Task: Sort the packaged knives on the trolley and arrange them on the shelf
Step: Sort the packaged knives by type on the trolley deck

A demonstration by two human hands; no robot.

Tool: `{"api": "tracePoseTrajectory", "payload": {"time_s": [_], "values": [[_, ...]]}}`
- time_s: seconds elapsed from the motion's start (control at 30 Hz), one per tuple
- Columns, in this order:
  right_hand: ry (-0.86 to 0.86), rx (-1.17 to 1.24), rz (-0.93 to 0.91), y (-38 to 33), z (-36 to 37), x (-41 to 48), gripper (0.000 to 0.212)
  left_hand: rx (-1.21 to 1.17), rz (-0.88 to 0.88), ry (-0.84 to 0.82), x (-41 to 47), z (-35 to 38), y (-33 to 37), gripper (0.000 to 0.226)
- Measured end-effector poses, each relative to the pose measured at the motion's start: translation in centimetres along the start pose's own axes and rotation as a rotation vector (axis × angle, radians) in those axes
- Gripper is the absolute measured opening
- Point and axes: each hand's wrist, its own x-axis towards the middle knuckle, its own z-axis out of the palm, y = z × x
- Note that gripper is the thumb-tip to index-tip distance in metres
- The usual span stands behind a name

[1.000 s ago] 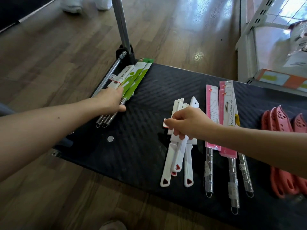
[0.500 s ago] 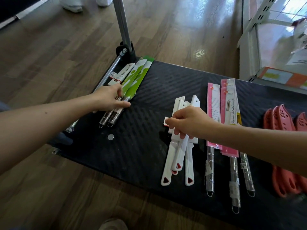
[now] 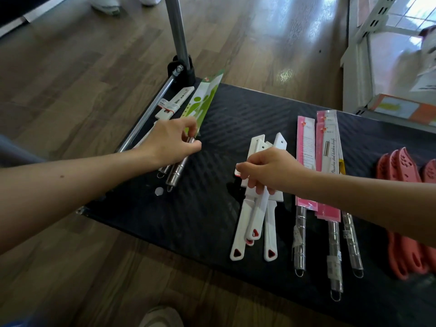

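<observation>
On the black trolley (image 3: 236,119), the left hand (image 3: 169,142) pinches a green-packaged knife (image 3: 200,107) near its steel handle, while the right hand (image 3: 269,171) closes around white knives (image 3: 254,208), probably gathering matching kinds. Pink packs (image 3: 328,166) lie just beside them.

Green-and-white, white and pink knife packs (image 3: 305,161) lie on a black ribbed trolley deck (image 3: 212,208) over brown wood-grain floor (image 3: 70,79).

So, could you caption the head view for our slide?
Left hand grips green-packaged knives; right hand grips white knives.
</observation>
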Motion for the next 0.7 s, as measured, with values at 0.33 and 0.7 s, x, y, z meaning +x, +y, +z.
{"api": "tracePoseTrajectory", "payload": {"time_s": [0.33,0.7], "values": [[0.045,0.271,0.06,-1.5,0.1,1.5,0.031,0.009,0.144,-0.065,-2.7,1.4,2.0,0.019],[0.041,0.252,0.077,-2.3,0.8,2.5,0.017,0.212,0.106,-0.101,-5.7,2.7,1.7,0.019]]}}
